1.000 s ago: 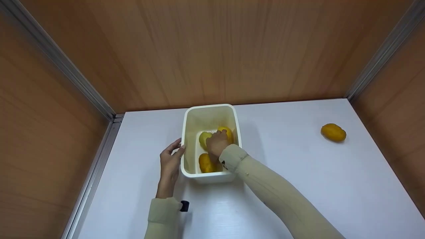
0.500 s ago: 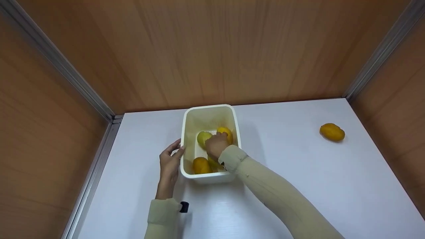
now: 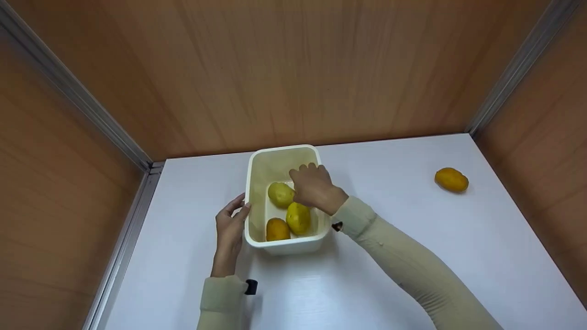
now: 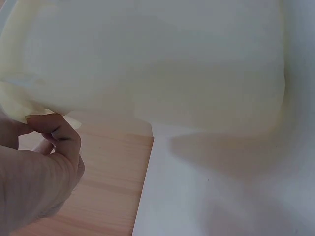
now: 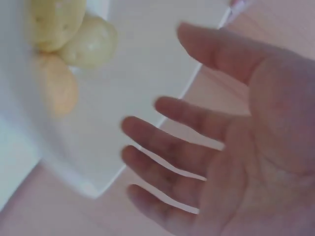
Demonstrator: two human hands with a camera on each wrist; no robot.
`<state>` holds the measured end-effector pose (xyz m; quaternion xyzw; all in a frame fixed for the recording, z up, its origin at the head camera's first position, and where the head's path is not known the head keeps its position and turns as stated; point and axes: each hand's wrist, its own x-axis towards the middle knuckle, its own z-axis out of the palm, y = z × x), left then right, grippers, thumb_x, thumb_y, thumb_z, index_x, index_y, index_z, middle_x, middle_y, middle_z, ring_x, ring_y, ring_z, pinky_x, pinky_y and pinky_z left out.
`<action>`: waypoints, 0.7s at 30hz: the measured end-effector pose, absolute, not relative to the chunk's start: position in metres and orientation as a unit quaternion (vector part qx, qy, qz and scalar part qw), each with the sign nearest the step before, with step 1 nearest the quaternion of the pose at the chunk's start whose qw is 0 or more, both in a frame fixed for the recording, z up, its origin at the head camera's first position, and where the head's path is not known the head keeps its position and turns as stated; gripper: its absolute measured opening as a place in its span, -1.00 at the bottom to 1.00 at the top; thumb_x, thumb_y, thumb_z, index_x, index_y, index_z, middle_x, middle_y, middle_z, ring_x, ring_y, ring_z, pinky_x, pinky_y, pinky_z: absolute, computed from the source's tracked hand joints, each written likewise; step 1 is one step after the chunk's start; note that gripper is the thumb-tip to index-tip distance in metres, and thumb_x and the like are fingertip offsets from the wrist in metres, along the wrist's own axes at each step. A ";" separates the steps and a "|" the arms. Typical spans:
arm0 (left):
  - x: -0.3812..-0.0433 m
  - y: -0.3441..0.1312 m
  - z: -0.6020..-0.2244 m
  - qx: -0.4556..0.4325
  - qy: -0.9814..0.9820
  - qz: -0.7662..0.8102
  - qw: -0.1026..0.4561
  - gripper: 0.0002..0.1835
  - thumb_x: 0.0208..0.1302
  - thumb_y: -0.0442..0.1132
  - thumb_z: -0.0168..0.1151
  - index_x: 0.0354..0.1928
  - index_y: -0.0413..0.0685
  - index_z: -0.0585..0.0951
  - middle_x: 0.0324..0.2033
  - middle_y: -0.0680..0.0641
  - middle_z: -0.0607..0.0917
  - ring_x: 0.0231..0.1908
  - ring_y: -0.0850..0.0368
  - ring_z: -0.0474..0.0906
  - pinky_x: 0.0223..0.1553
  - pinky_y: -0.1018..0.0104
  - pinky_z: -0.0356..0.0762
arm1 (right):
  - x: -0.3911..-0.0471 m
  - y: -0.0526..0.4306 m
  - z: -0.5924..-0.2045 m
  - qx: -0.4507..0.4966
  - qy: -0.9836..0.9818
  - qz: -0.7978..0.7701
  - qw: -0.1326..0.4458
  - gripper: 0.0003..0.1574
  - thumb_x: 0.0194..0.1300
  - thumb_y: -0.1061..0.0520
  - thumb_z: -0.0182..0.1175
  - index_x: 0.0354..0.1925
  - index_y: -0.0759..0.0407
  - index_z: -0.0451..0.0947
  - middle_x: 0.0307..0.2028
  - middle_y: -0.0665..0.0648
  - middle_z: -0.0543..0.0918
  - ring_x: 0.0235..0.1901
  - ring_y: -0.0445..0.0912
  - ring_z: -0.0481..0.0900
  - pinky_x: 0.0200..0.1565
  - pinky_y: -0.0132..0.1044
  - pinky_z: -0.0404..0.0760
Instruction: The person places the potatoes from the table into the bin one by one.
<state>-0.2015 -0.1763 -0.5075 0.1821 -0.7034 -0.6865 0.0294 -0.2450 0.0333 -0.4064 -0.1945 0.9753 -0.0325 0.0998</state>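
In the head view a cream plastic bin (image 3: 273, 166) stands on the white table with potatoes inside. Two are yellow-green, an upper potato (image 3: 280, 195) and a lower potato (image 3: 298, 218); a more orange potato (image 3: 278, 229) lies at the near end. My left hand (image 3: 230, 228) pinches the bin's left rim between thumb and fingers, as the left wrist view also shows. Over the bin's right side is my right hand (image 3: 314, 185), its fingers spread and loosely bent in the right wrist view, holding nothing. It hides the right part of the bin's inside.
Another orange-yellow potato (image 3: 451, 179) lies on the white table (image 3: 385, 183) at the far right. Wooden panels (image 3: 293, 73) enclose the back and both sides, with metal profiles (image 3: 78, 78) at the corners.
My right hand has risen from among the potatoes and moved toward the bin's right rim, uncovering the lower yellow-green potato. The orange one shifted left earlier. My left hand stays at the rim.
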 end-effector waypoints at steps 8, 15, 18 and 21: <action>-0.202 -0.178 -0.507 0.189 -0.707 -0.681 0.027 -0.59 0.21 -0.28 0.20 0.13 -0.10 0.52 -0.04 -0.12 0.45 -0.09 0.00 0.46 -0.03 0.19 0.51 | -0.253 0.095 -0.416 -0.117 0.976 -0.183 0.014 -0.35 0.09 -0.10 0.32 0.12 0.09 0.45 -0.05 0.12 0.50 -0.12 0.01 0.38 -0.05 -0.08 0.41; -0.201 -0.176 -0.503 0.200 -0.700 -0.685 0.023 -0.60 0.21 -0.28 0.20 0.12 -0.10 0.52 -0.04 -0.11 0.46 -0.09 0.03 0.44 0.00 0.14 0.49 | -0.249 0.155 -0.449 -0.099 0.972 -0.198 -0.076 -0.41 0.05 -0.02 0.36 0.04 0.16 0.50 -0.09 0.17 0.53 -0.13 0.05 0.43 -0.12 -0.04 0.44; -0.202 -0.174 -0.503 0.203 -0.703 -0.682 0.017 -0.59 0.22 -0.26 0.20 0.13 -0.07 0.52 -0.04 -0.10 0.45 -0.08 0.00 0.46 -0.03 0.21 0.51 | -0.245 0.182 -0.464 -0.099 0.970 -0.197 -0.105 -0.42 0.04 0.03 0.37 0.02 0.20 0.50 -0.12 0.20 0.54 -0.13 0.09 0.44 -0.17 -0.03 0.43; -0.202 -0.172 -0.503 0.203 -0.706 -0.679 0.013 -0.60 0.23 -0.24 0.19 0.14 -0.05 0.51 -0.03 -0.08 0.44 -0.06 -0.02 0.47 -0.09 0.29 0.53 | -0.242 0.208 -0.477 -0.089 0.971 -0.193 -0.112 -0.43 0.06 0.04 0.36 0.03 0.22 0.49 -0.11 0.23 0.53 -0.13 0.11 0.43 -0.18 -0.01 0.42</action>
